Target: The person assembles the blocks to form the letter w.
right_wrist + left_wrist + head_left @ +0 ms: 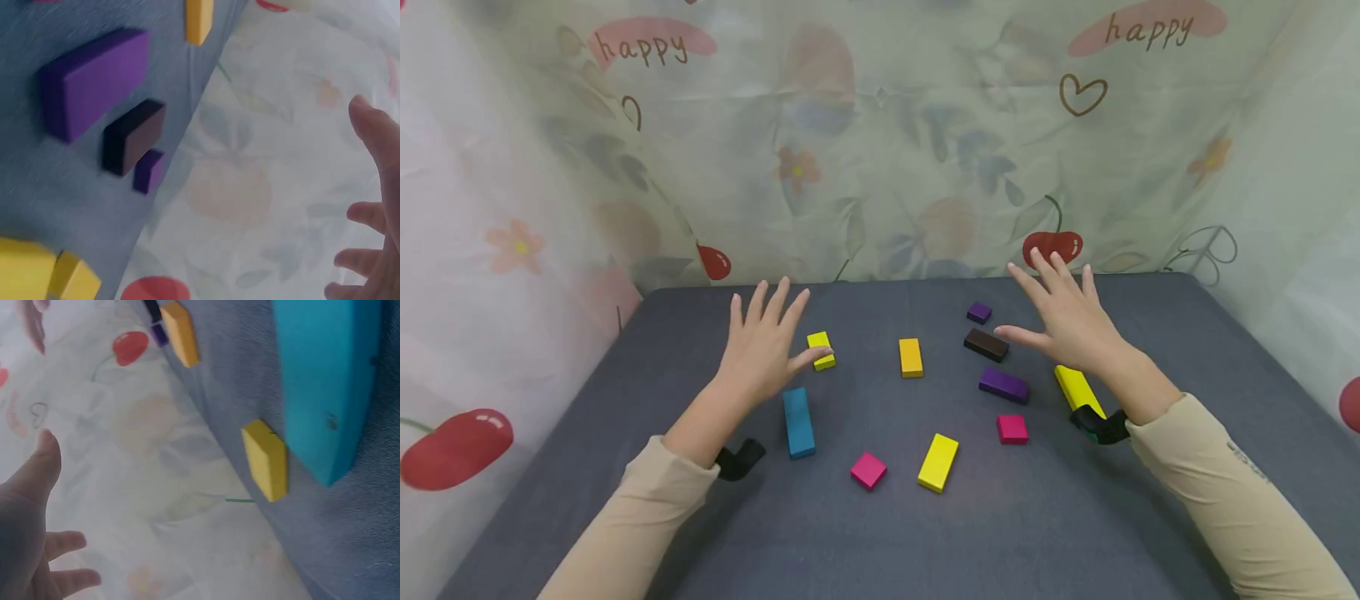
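Note:
My left hand [758, 350] is held up over the left side of the table, fingers spread, nothing in it. Nearest to it are a small yellow block [822, 351], partly overlapped by the thumb in the head view, and a long blue block [799, 423]. On the other side my right hand [1070, 321] hovers with spread fingers, also holding nothing. Its thumb points toward a dark brown block [986, 344]. Around that lie a small purple block [979, 312] and a longer purple block [1003, 385]. A long yellow block [1077, 390] lies below the right wrist, partly hidden by the black strap.
An orange block [911, 357] lies at mid-table. Closer to me are a pink block [868, 471], a yellow block [937, 462] and another pink block [1012, 429]. The dark grey table [865, 550] ends at a patterned curtain [880, 167] behind and at both sides.

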### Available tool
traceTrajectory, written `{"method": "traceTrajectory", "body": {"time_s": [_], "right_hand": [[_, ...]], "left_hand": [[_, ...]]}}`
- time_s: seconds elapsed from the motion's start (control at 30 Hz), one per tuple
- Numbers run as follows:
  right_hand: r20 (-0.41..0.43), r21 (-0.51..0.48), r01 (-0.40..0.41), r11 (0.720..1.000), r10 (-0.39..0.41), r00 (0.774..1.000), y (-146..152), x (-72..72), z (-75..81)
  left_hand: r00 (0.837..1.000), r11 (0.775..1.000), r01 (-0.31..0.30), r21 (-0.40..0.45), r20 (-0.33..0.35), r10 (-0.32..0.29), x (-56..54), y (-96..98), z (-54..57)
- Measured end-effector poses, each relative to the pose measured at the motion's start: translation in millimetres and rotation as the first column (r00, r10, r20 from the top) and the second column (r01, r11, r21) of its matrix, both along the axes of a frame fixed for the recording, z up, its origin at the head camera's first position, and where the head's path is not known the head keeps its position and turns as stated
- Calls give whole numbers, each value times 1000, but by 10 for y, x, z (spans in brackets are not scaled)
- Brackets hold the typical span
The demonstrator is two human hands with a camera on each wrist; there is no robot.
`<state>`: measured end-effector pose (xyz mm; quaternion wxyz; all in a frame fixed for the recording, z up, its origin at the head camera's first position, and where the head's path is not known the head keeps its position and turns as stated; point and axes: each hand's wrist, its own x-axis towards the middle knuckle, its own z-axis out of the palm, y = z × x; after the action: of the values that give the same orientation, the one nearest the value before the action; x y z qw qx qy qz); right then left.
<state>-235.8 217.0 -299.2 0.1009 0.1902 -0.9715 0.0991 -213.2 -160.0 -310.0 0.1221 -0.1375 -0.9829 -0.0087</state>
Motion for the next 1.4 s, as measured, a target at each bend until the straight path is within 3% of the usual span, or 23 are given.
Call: {"method": "traceTrajectory", "body": {"time_s": [0.2,0.5,0.8,1.1,1.4], "right_hand": [[-16,-9,-110,994,109,994,-217,-25,44],[112,-60,-251,966,256,960,-630,-97,6],[189,-88,-347,934,358,915,-998,-222,-154],[303,-104,-381,919,394,867,-1338,-293,-264],[313,-128,-432,893,449,837,-1593,-422,-383]], "left_hand": [[995,995,66,77,64,-71,107,-23,75],[975,981,93,171,185,-125,238,-104,-2],[932,969,59,239,334,-139,283,-235,-193],[860,955,48,292,474,-188,339,-348,-374],[834,943,64,326,502,-230,375,-382,-444]]}}
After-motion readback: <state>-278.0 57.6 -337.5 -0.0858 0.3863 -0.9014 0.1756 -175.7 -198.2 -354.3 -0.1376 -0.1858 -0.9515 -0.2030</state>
